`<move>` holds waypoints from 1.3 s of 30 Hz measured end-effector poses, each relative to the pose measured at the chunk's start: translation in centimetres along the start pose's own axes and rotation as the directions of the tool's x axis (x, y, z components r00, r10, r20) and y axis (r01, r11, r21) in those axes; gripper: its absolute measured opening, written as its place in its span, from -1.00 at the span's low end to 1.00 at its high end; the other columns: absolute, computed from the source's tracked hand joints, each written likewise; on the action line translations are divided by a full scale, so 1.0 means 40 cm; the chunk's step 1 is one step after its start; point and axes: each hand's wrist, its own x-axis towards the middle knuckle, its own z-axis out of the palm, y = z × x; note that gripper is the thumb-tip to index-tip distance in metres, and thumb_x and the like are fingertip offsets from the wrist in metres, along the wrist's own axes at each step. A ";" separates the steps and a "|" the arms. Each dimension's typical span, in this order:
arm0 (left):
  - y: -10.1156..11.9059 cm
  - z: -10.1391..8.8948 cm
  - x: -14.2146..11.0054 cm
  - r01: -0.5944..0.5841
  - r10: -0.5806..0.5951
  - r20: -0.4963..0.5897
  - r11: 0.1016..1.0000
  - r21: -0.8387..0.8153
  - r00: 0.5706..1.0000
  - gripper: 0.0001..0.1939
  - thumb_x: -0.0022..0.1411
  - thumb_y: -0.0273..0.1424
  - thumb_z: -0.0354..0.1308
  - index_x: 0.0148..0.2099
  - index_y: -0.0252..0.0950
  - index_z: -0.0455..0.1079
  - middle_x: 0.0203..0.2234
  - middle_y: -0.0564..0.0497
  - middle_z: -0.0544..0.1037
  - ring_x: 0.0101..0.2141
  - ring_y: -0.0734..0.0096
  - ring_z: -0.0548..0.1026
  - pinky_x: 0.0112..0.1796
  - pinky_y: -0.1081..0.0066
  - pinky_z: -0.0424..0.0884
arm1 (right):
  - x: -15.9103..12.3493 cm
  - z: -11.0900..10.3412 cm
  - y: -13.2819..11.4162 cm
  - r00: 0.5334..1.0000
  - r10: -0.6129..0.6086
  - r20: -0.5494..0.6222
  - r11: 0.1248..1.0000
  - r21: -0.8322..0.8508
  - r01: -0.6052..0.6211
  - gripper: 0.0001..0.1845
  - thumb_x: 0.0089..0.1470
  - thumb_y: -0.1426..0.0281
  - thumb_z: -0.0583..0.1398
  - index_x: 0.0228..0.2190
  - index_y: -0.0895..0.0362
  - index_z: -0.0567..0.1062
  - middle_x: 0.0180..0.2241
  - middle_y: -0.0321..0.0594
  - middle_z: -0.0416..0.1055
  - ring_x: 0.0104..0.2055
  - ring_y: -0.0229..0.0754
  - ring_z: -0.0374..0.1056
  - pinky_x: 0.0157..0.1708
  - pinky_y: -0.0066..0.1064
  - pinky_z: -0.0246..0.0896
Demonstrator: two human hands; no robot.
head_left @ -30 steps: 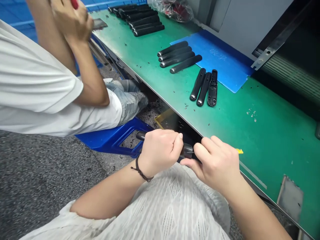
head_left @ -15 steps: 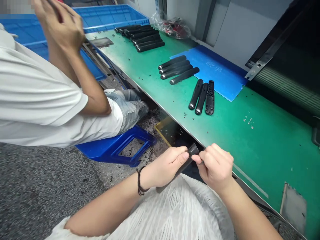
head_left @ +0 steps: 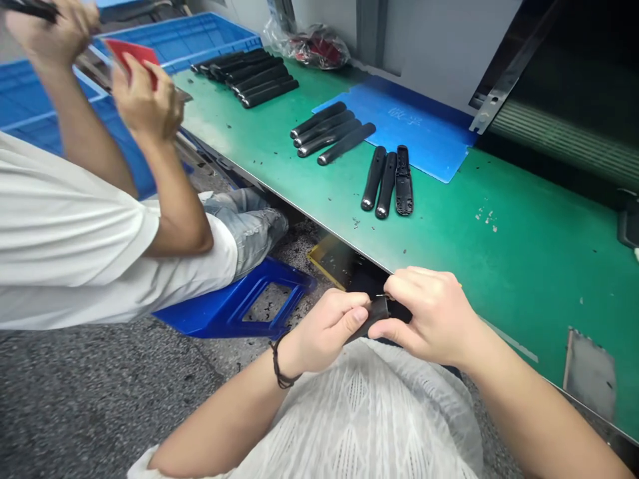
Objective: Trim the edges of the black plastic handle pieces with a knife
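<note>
Both my hands meet at the near edge of the green table (head_left: 524, 253), over my lap. My left hand (head_left: 324, 329) is wrapped round a black plastic handle (head_left: 375, 313), of which only the end shows between the hands. My right hand (head_left: 432, 313) is closed in a pinch at that end, holding something I cannot make out. On the table lie three black handle parts (head_left: 387, 178) side by side, one with its hollow side up, and a row of several handles (head_left: 327, 133) beside a blue mat (head_left: 404, 130).
A co-worker in a white shirt sits at my left on a blue stool (head_left: 234, 303); their raised hand (head_left: 144, 100) holds a red card. Another pile of black handles (head_left: 249, 76), blue crates (head_left: 190, 36) and a plastic bag (head_left: 314, 46) lie at the far end.
The view shifted a little. My right hand has closed further over the handle's end and the handle has tilted lower. The co-worker's hands have moved, with a red card showing in one.
</note>
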 end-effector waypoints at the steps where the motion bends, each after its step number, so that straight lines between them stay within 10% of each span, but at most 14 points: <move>1: -0.002 0.001 -0.001 -0.001 0.001 0.000 1.000 -0.004 1.000 -0.38 0.48 0.09 -0.13 -0.49 -0.24 0.19 -0.70 0.13 0.21 -0.62 0.49 0.13 -0.53 0.36 0.03 | 0.002 -0.002 -0.003 1.000 -0.004 -0.017 1.000 -0.014 0.003 -0.41 0.35 -0.10 0.05 -0.50 0.10 0.31 -0.55 -0.37 0.21 -0.49 -0.31 0.05 -0.47 -0.38 -0.19; 20: -0.010 0.054 0.009 0.139 -0.176 -0.129 0.957 -0.255 0.976 -0.39 0.50 0.07 -0.13 -0.48 -0.27 0.19 -0.74 0.13 0.23 -0.70 0.56 0.16 -0.63 0.42 0.05 | -0.017 0.067 -0.022 0.895 -0.172 -0.413 0.902 -0.430 -0.025 -0.40 0.43 0.07 0.02 -0.59 0.10 0.31 -0.61 -0.29 0.10 -0.47 -0.20 -0.11 -0.46 -0.26 -0.29; 27: -0.016 0.043 0.010 0.113 -0.166 -0.170 0.952 -0.283 0.971 -0.36 0.49 0.09 -0.12 -0.48 -0.29 0.21 -0.72 0.10 0.26 -0.66 0.56 0.19 -0.58 0.45 0.09 | -0.058 0.065 0.009 0.925 -0.137 -0.354 0.988 -0.122 0.099 -0.92 0.27 0.54 0.21 -0.20 0.16 0.47 -0.48 -0.29 0.27 -0.43 -0.24 0.05 -0.44 -0.33 -0.08; 30: -0.028 0.035 0.005 0.023 -0.065 -0.137 0.957 -0.289 0.988 -0.37 0.47 0.10 -0.10 -0.47 -0.29 0.20 -0.73 0.08 0.27 -0.65 0.55 0.20 -0.57 0.45 0.09 | -0.062 0.040 0.005 0.941 0.013 -0.339 0.999 0.049 0.004 -0.68 0.25 0.58 0.20 0.03 0.21 0.41 -0.38 -0.23 0.35 -0.38 -0.24 0.17 -0.40 -0.36 0.07; 39: -0.044 0.046 0.006 0.118 0.089 0.241 0.680 -0.724 0.966 -0.42 0.42 0.08 0.02 -0.43 -0.30 0.20 -0.72 0.18 0.10 -0.76 0.64 0.07 -0.73 0.54 -0.03 | -0.020 -0.004 -0.058 0.963 0.158 -0.218 0.891 0.453 -0.044 -0.92 0.32 0.44 0.18 -0.17 0.14 0.49 -0.41 -0.32 0.36 -0.39 -0.30 0.22 -0.36 -0.39 0.15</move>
